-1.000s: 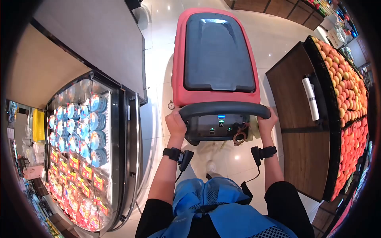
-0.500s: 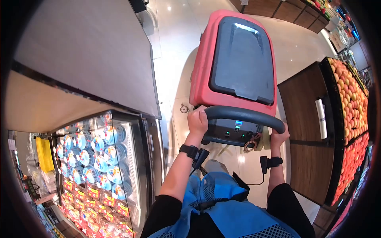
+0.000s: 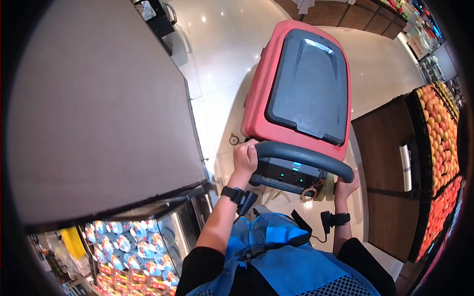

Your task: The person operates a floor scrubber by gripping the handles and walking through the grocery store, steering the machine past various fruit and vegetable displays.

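A red floor scrubber (image 3: pixel 255 116) with a dark grey lid (image 3: pixel 311 84) stands on the floor ahead of me. Its curved black handlebar (image 3: pixel 302 154) runs across in front of my body. My left hand (image 3: pixel 245 158) is closed around the bar's left end. At the right end, my right hand (image 3: pixel 347 184) grips the bar, its fingers partly hidden behind it. Under the bar, a control panel (image 3: pixel 281 173) shows a small blue display and green lights. A beaded loop (image 3: pixel 308 194) hangs beside the panel, near my right hand.
A tall grey panel (image 3: pixel 103 113) stands close on my left, with a lit case of packaged goods (image 3: pixel 133 251) below it. To the right is a wooden fruit stand (image 3: pixel 387 148) with heaped fruit (image 3: pixel 439 133). Shiny tiled floor (image 3: pixel 217 64) stretches ahead.
The scrubber and I have moved forward past the surroundings. The lit case and fruit stand have slid lower in view, and a black object shows more at upper left. Both hands keep their hold.
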The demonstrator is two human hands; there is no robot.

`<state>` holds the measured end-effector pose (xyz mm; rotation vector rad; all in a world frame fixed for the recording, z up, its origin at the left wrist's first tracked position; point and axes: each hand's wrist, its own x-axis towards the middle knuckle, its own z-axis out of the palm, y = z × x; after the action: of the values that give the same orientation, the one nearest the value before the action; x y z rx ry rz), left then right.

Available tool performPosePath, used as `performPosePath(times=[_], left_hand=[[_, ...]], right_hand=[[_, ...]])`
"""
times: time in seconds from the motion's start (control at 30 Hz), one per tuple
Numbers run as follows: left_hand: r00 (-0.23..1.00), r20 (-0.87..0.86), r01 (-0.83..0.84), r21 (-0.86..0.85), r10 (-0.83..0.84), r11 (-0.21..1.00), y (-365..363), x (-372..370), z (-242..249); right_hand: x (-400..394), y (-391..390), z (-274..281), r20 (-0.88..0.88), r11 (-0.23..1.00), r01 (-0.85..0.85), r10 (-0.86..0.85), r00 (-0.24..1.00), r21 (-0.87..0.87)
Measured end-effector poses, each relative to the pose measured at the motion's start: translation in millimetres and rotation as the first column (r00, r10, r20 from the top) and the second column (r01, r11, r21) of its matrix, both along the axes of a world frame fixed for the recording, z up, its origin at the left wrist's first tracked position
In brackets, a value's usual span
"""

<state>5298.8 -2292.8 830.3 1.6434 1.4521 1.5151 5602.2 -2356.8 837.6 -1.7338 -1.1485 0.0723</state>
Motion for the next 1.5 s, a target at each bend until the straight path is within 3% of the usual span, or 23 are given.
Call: performPosePath(times=[0.5, 0.6, 1.17, 1.23, 1.5], left_hand=[[0.988, 0.050, 0.151, -0.045, -0.148, 0.988, 178, -49, -11], [0.985, 0.010, 0.175, -0.016, -0.175, 0.984, 218, -53, -17], [0.939, 0.023, 0.345, -0.034, -0.344, 0.938, 411, -66, -35], [0.932, 0.021, 0.362, -0.013, -0.361, 0.932, 438, -60, -34], [0.898, 0.056, 0.440, -0.039, -0.437, 0.897, 521, -32, -15]], right_hand=[[-61, 125, -21, -0.161, 0.991, 0.134, -0.134, 0.978, -0.011], [-70, 153, -23, -0.035, 0.973, 0.229, -0.230, 0.973, -0.030], [-101, 302, -39, 0.101, 0.926, 0.376, -0.373, 0.922, -0.017], [-99, 324, -32, 0.186, 0.912, 0.408, -0.396, 0.899, -0.031], [-82, 392, -18, 0.117, 0.870, 0.491, -0.483, 0.868, -0.044]])
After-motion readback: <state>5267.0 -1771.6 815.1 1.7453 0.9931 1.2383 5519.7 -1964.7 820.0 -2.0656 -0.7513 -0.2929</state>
